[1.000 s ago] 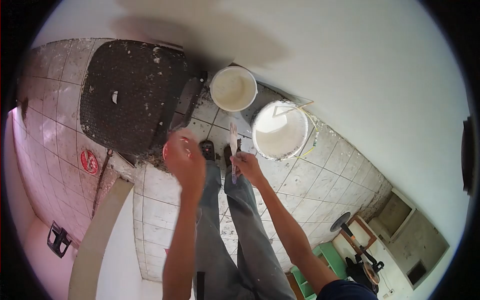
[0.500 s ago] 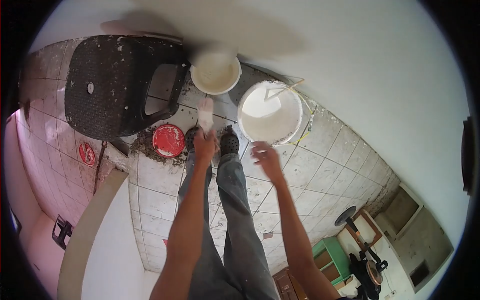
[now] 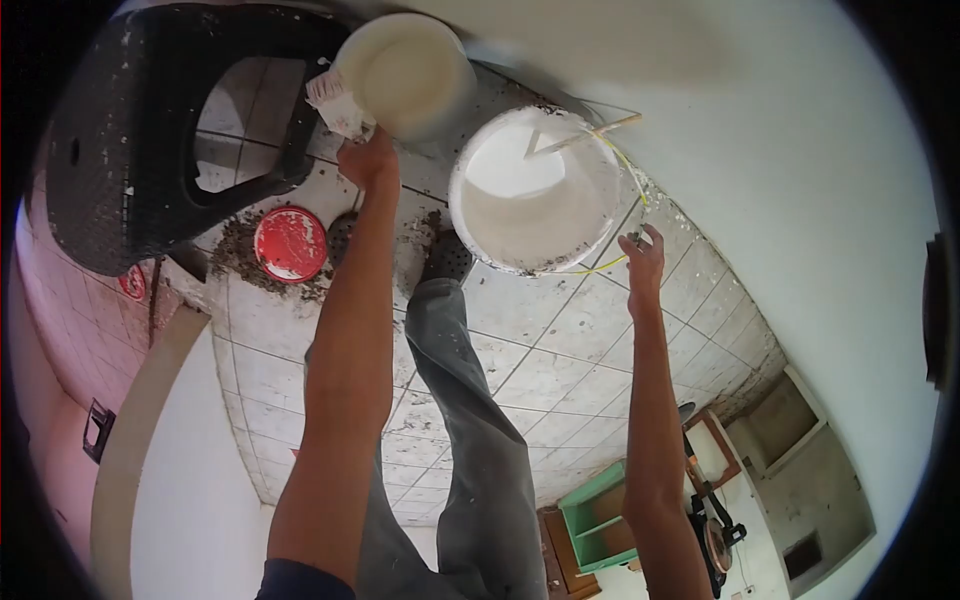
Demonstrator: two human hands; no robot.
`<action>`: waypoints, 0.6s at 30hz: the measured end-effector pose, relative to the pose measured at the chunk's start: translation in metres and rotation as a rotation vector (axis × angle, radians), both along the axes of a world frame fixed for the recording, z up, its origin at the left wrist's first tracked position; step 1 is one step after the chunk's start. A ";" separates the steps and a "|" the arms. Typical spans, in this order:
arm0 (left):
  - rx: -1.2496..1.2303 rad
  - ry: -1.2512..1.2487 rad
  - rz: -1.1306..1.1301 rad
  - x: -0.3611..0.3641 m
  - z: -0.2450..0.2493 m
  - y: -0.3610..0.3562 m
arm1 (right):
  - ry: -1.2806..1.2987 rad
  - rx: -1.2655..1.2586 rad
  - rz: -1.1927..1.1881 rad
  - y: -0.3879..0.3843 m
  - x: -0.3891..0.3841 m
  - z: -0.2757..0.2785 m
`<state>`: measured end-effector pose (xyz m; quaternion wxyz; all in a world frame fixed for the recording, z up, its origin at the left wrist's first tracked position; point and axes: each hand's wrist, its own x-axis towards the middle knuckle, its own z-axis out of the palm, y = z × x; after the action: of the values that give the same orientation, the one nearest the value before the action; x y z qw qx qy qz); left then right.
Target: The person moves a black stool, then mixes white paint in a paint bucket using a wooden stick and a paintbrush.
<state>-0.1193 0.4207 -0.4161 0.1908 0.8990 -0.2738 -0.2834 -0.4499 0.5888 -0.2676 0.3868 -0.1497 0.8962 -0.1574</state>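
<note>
My left hand (image 3: 369,160) is closed around a paintbrush (image 3: 343,108) with a broad, whitish, paint-caked head. The brush overlaps the left edge of a cream-coloured tub (image 3: 437,122), which looks blurred. To its right stands a large white bucket (image 3: 468,235) with a white liquid inside and a smeared rim. A thin stick (image 3: 615,124) pokes over its far side. My right hand (image 3: 645,262) is beside the bucket's right side, near its yellow handle (image 3: 598,268), with fingers bent and apart.
A paint-spotted black plastic stool (image 3: 130,190) stands on the left. A red lid (image 3: 290,245) lies on the tiled floor by dirt and my feet. The wall (image 3: 780,150) rises on the right. A green shelf unit (image 3: 597,515) is behind at lower right.
My left hand has carried the brush up and left to the cream tub. My right hand has moved right and farther out beside the white bucket. The view has shifted closer to the containers.
</note>
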 end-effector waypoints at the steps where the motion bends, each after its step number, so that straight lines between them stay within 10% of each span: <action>1: 0.034 0.044 0.028 -0.004 0.005 -0.004 | 0.025 0.003 -0.007 -0.003 0.002 -0.001; 18: 0.342 -0.014 -0.523 0.077 0.014 0.076 | -0.253 -0.145 -0.063 -0.023 0.067 0.065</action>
<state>-0.0421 0.4967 -0.4026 -0.0443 0.8190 -0.4457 -0.3586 -0.3825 0.5658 -0.2024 0.4799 -0.1280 0.8308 -0.2513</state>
